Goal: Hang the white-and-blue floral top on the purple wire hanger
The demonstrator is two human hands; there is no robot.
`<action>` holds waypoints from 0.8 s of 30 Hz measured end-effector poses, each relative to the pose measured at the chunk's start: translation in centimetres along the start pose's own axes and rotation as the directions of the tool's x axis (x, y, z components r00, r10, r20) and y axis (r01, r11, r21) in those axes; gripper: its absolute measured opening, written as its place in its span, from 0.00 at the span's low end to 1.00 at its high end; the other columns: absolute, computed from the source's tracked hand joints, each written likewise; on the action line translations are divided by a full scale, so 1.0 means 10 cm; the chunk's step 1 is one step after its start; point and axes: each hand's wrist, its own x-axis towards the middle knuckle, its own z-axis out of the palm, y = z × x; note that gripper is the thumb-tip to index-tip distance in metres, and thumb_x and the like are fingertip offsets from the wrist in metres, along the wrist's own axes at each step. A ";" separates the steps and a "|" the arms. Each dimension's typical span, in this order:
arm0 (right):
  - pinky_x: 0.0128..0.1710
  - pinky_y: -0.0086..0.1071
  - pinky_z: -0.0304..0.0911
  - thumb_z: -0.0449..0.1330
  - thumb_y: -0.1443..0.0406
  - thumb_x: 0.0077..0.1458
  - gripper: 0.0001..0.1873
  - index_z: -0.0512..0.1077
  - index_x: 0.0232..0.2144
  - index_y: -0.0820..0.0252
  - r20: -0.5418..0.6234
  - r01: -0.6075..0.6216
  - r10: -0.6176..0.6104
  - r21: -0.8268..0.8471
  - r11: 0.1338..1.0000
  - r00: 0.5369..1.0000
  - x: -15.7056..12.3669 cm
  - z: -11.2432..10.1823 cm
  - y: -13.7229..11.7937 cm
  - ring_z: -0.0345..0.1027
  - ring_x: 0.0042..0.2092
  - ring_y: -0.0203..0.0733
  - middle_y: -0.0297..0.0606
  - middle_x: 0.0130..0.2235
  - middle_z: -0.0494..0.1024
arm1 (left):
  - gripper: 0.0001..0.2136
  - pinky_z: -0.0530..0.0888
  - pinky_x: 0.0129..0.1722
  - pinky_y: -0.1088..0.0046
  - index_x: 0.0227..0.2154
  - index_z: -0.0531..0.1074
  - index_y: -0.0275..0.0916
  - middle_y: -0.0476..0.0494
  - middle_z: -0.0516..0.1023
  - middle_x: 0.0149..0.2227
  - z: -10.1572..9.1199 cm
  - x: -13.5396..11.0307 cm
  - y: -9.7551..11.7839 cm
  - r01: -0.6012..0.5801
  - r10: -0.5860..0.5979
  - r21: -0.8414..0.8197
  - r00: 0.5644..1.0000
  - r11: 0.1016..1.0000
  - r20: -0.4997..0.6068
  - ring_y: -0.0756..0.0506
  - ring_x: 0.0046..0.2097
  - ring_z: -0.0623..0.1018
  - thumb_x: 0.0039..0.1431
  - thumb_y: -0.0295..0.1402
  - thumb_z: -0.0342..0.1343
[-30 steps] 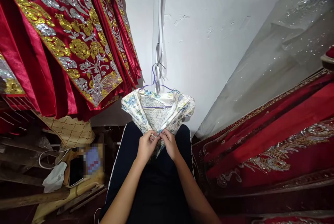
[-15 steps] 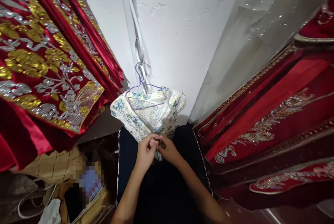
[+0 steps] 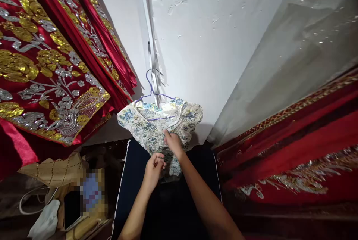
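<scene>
A cream garment with blue floral print (image 3: 151, 126) hangs on a purple wire hanger (image 3: 152, 90) against the white wall. My right hand (image 3: 172, 142) pinches the garment's front, higher up near the collar. My left hand (image 3: 154, 167) is closed on the fabric lower down, fingers curled round its edge. Both forearms reach up over my dark trousers (image 3: 134, 187).
Red garments with gold and silver embroidery (image 3: 50, 68) hang at the left, and more red embroidered cloth (image 3: 293, 150) lies at the right. A sheer sparkly white fabric (image 3: 285, 61) drapes at upper right. Cluttered items, a white cable and cloth (image 3: 44, 221), sit at lower left.
My right hand has moved up the garment's front, away from my left hand, which stays lower on the fabric. The view shifted slightly.
</scene>
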 end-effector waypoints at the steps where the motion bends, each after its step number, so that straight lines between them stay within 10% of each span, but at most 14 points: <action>1: 0.32 0.33 0.59 0.53 0.48 0.59 0.25 0.70 0.19 0.57 0.025 -0.015 0.015 -0.008 1.000 1.000 0.07 -0.01 -0.01 0.69 0.27 0.44 0.38 0.19 0.71 | 0.10 0.69 0.30 0.75 0.39 0.70 0.37 0.48 0.75 0.27 0.06 -0.05 -0.03 0.008 -0.008 0.007 1.000 1.000 0.019 0.49 0.28 0.73 0.57 0.37 0.56; 16: 0.25 0.31 0.56 0.50 0.60 0.53 0.17 0.64 0.16 0.57 0.242 -0.138 0.081 0.230 0.963 0.967 -0.74 -0.04 0.09 0.59 0.21 0.36 0.34 0.18 0.67 | 0.16 0.74 0.40 0.68 0.50 0.68 0.42 0.40 0.75 0.46 0.19 -0.22 -0.28 -0.101 0.178 0.318 0.958 0.943 -0.224 0.43 0.42 0.77 0.58 0.33 0.55; 24: 0.24 0.31 0.53 0.54 0.54 0.59 0.23 0.62 0.16 0.57 0.287 -0.159 0.036 0.419 0.894 0.957 -1.09 0.04 0.00 0.55 0.20 0.34 0.30 0.15 0.61 | 0.09 0.70 0.33 0.73 0.33 0.71 0.40 0.45 0.74 0.31 0.08 -0.22 -0.11 -0.200 0.295 0.481 0.947 0.854 -0.130 0.44 0.35 0.75 0.65 0.38 0.50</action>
